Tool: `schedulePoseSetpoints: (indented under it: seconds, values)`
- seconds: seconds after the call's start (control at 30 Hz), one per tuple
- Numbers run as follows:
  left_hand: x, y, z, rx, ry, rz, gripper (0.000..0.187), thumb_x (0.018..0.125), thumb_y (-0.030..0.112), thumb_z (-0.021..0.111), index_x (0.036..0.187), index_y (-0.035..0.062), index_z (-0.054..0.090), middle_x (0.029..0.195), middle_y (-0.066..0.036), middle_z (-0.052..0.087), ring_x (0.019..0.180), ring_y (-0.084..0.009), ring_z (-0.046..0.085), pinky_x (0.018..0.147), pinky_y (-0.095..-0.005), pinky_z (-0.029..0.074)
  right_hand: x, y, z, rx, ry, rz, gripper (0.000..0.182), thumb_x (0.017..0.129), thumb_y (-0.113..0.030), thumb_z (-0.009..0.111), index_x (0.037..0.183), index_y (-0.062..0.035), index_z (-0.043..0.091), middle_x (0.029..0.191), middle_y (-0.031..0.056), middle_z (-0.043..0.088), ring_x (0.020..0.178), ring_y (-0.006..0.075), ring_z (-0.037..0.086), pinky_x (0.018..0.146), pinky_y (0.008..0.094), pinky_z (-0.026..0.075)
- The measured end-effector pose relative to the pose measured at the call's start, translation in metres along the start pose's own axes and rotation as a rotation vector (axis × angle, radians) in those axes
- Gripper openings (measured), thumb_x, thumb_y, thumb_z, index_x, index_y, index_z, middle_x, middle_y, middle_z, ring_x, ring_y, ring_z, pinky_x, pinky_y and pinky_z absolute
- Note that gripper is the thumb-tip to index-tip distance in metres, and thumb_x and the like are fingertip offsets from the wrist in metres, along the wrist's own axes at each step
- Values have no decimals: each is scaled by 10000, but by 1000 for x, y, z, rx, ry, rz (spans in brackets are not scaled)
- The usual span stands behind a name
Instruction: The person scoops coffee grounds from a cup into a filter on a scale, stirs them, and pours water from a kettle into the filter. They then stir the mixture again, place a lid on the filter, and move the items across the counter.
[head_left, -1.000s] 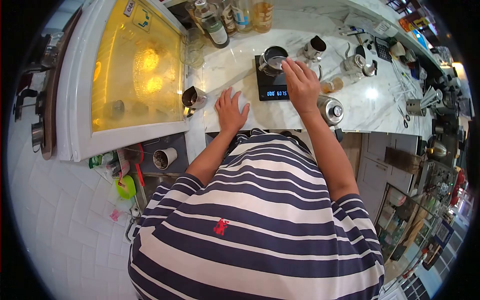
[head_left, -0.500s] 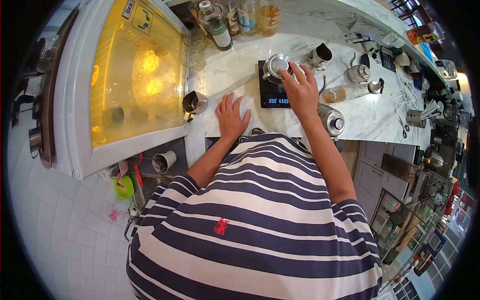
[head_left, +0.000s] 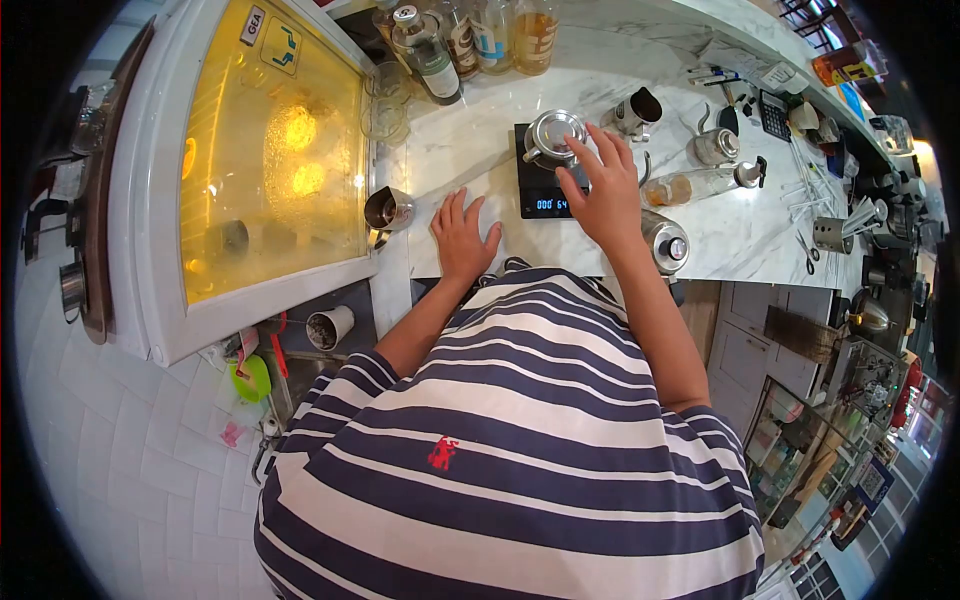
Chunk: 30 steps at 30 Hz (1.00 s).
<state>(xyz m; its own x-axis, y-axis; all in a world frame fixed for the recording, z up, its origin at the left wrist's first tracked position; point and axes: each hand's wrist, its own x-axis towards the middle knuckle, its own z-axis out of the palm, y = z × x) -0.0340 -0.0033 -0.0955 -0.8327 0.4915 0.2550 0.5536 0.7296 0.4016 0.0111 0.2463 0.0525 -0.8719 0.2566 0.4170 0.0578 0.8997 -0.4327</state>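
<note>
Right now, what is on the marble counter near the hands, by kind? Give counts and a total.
Black digital scale: 1
Lidded metal pot on the scale: 1
Metal milk pitchers: 2
Gooseneck kettle: 1
Bottles at the back: at least 4
Total: at least 9

A lidded metal pot (head_left: 553, 135) is seen standing on a black scale (head_left: 545, 172) on the marble counter (head_left: 470, 150). The right hand (head_left: 607, 185) is spread open just beside the pot, over the scale's lit display. The left hand (head_left: 463, 236) is laid flat on the counter, near a steel pitcher (head_left: 387, 209). Bottles (head_left: 470, 35) are lined up behind.
</note>
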Motion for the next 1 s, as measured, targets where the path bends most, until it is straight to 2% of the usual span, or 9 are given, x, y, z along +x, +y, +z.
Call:
schedulePoseSetpoints:
  seconds: [0.23,0.37,0.4,0.5,0.7,0.83,1.0]
  values:
    - [0,-1,2,-3,-19,0,606,896,346,779,1421,94,610,1576,-196,470,1507,-402,375,1223,-564,260,1,12,-10,32,5,56,526,864,-275,843,1358,-154,707,1450,166,619,1356,428,538,1072,536,482]
    - [-1,-1,1,2,-17,3,598,897,348,776,1414,95,612,1567,-196,478,1500,-403,383,1213,-563,270,32,17,-5,62,-116,-55,707,807,-284,885,1462,-217,627,1478,130,605,1382,398,527,1115,539,452]
    - [-1,-1,1,3,-12,10,599,896,348,777,1413,95,612,1565,-197,480,1497,-403,386,1210,-564,272,37,16,-5,37,-173,-80,805,782,-279,899,1516,-251,570,1499,94,595,1393,379,527,1133,555,428]
    - [-1,-2,2,2,2,25,601,893,348,779,1411,93,612,1561,-199,484,1488,-405,395,1203,-565,277,46,19,3,-54,-258,-120,852,778,-264,895,1549,-266,534,1504,72,588,1395,352,536,1136,565,416]
    - [-2,-3,4,-18,23,8,580,890,368,766,1379,81,645,1546,-201,510,1475,-409,409,1211,-570,276,49,21,7,38,-328,-23,853,792,-244,876,1566,-289,521,1480,67,597,1372,319,562,1134,565,413]
    - [-4,-4,3,-13,17,2,581,885,366,769,1378,83,648,1544,-201,513,1472,-409,414,1210,-573,276,54,22,7,129,-380,94,870,796,-258,881,1581,-295,508,1501,69,587,1379,343,554,1131,592,422]
    - [-2,-3,3,-12,24,9,587,880,367,773,1379,84,647,1543,-200,514,1471,-410,415,1209,-575,277,52,20,4,75,-384,80,897,793,-288,901,1592,-298,496,1529,70,574,1405,356,535,1127,605,429]
